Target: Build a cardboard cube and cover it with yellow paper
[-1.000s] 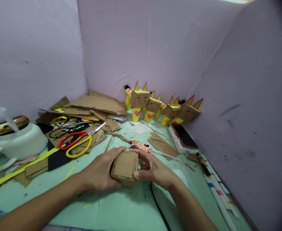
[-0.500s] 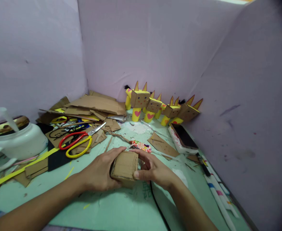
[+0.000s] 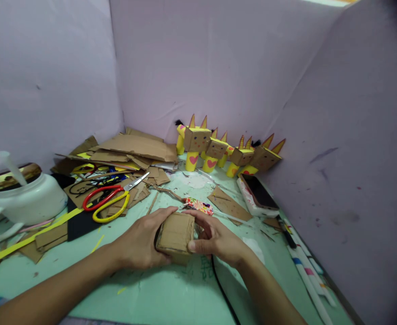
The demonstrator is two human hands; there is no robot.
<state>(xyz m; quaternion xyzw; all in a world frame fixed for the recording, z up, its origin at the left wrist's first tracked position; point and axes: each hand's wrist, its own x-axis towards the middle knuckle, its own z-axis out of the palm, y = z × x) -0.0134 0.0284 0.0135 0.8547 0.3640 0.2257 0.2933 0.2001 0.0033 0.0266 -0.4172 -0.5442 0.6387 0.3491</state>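
Note:
A small brown cardboard box (image 3: 176, 232) is held between both hands, low over the green tabletop (image 3: 144, 293). My left hand (image 3: 142, 239) is closed around its left side, the fingers partly hidden behind it. From the other side, my right hand (image 3: 215, 237) grips the right edge, with the thumb on the near corner and the index finger at the far corner. Just beyond the hands lies a glue gun (image 3: 198, 206) with a floral-patterned body, a clear stick trailing from it. A black cord (image 3: 223, 289) runs below the right hand.
Scissors (image 3: 112, 198) with red and yellow handles rest on cardboard scraps (image 3: 134, 153) at the left, near a white mug (image 3: 25, 198). Several yellow paper figures with cardboard heads (image 3: 197, 140) stand against the wall. A phone (image 3: 259, 192) and markers (image 3: 306, 266) lie at the right.

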